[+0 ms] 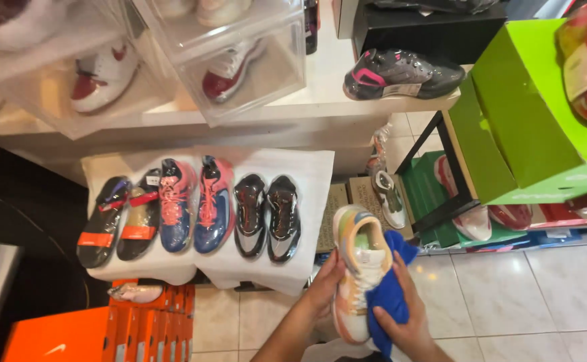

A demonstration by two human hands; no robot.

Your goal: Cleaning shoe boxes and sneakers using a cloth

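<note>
My left hand (323, 287) grips the left side of a pastel sneaker (358, 268) in orange, cream and pink, held toe-away over the tiled floor. My right hand (407, 320) presses a blue cloth (388, 289) against the sneaker's right side. Both forearms come in from the bottom edge. Just beyond the sneaker, three pairs of plastic-wrapped shoes lie side by side on a white sheet (310, 167): a black and orange pair (122, 218), a blue and pink pair (196, 204) and a dark grey pair (268, 216).
Clear plastic shoe boxes (240, 64) with red and white sneakers stand on a white shelf. A grey and pink shoe (400, 74) lies at the shelf's right end. Green boxes (535, 114) sit on a black rack at right. Orange boxes (92, 332) are stacked at lower left.
</note>
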